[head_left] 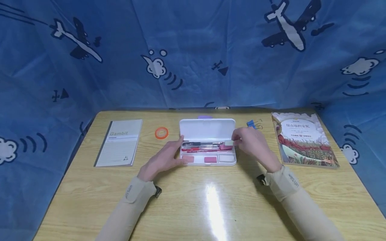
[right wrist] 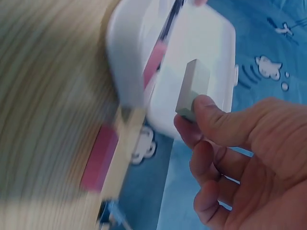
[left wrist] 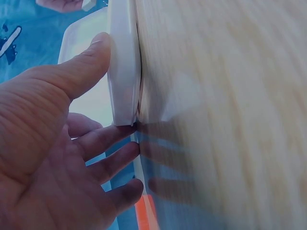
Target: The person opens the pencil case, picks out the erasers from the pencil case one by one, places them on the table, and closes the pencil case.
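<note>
A white pencil case (head_left: 208, 129) stands with its lid raised. Pens (head_left: 199, 149) lie in its back section beside a dark pink eraser (head_left: 223, 147); pink erasers (head_left: 210, 159) and a white block (head_left: 226, 158) sit in the front one. My left hand (head_left: 166, 156) holds the case's left end, thumb along the front wall (left wrist: 122, 62) and fingertips at the end. Over the case's right end, my right hand (head_left: 251, 142) pinches a pale green eraser (right wrist: 194, 86) between thumb and index finger. In the right wrist view, its other fingers are loosely curled.
An orange tape roll (head_left: 161, 133) and a Gambit notebook (head_left: 119, 143) lie to the left. On the right are a blue binder clip (head_left: 251, 124) and a picture-covered book (head_left: 304, 139). Something purple (head_left: 205, 117) shows behind the lid. A pink block (right wrist: 100, 158) lies beside the case.
</note>
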### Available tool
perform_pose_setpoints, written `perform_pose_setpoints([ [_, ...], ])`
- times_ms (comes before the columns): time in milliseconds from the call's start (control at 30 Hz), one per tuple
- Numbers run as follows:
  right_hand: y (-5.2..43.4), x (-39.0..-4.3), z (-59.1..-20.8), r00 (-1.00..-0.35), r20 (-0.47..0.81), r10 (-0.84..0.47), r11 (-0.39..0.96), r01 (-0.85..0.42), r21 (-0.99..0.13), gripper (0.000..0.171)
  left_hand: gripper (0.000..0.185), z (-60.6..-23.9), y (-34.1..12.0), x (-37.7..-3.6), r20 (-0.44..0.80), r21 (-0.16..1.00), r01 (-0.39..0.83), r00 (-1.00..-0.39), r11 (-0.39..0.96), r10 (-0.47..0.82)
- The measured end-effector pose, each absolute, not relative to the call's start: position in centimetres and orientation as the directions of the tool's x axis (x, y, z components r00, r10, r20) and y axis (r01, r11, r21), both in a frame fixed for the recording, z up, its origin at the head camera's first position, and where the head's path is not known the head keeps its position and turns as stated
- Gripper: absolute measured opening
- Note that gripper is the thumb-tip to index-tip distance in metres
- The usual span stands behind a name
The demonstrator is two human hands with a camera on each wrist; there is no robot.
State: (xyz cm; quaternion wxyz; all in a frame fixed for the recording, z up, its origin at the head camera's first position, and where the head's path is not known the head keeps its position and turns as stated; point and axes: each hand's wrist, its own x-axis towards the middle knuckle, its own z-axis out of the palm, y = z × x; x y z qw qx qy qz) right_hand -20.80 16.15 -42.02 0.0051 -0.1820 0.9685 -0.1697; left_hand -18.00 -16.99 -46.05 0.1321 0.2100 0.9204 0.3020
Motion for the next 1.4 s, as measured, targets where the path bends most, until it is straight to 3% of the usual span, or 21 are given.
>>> perform_pose_setpoints([
  [667,26.5,-20.6,-42.6,-0.970,-0.128,-0.207,0.952,-0.169,-0.255,0.010,0.101,-46.1,-17.1,-17.6,-0.151,0.597,0.271,-0.887,0.755,0.437],
  [900,27.4,-20.6,-43.3,-0.968,-0.142,-0.205,0.959,-0.169,-0.229,0.019,0.101,-46.0,-17.2,-17.7,-0.150,0.585,0.264,-0.894,0.767,0.422],
  [1400,27.5,-20.9,-43.8,-0.972,-0.155,-0.179,0.965,-0.142,-0.222,0.021,0.100,-46.2,-17.0,-17.9,-0.153,0.589,0.273,-0.886,0.760,0.437],
])
